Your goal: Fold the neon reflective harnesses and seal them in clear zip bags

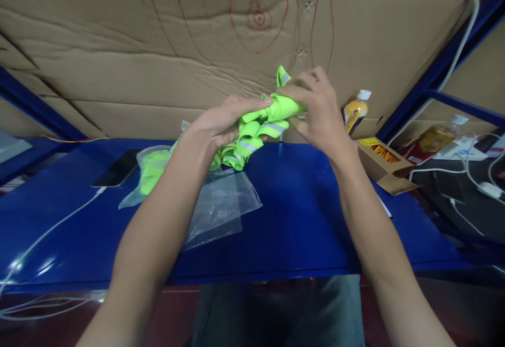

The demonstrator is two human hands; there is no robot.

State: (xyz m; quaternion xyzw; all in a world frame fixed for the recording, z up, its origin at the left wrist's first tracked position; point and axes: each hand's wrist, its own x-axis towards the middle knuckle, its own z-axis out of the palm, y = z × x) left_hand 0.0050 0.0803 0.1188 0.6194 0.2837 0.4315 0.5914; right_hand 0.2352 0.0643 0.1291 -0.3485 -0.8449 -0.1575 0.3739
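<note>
Left hand (pixel 221 123) and right hand (pixel 315 110) both raised above the far edge of the blue table (pixel 307 220), close together, each closed around one bundle of neon green strap (pixel 258 131) with grey reflective bands. Left hand fingers curl over the left end of the bundle, thumb side pointing right and touching the fabric. Right hand wraps the right end from above, fingers bent and pinching the rolled part; a short loop of strap sticks up just behind the right knuckles. Folded loops hang down from between the hands, ending just above the table top. Cannot tell how tight either grip is.

Under the left forearm lies a clear plastic bag (pixel 221 205), flat and crumpled on the table. Just left of it, a second clear bag with more green strap inside (pixel 152 170), touching the first. Farther left a dark phone (pixel 118 170) lies flat, a white cable (pixel 51 231) running from it toward the near left edge.

Right of the hands, at the far side, a yellow drink bottle with white cap (pixel 355 110) stands upright against the cardboard wall (pixel 138 47), which carries red pen scribbles. Near right of it an open small cardboard box (pixel 379 162). Far right, another bottle with amber liquid (pixel 437 136) lying tilted among white chargers and cables.
</note>
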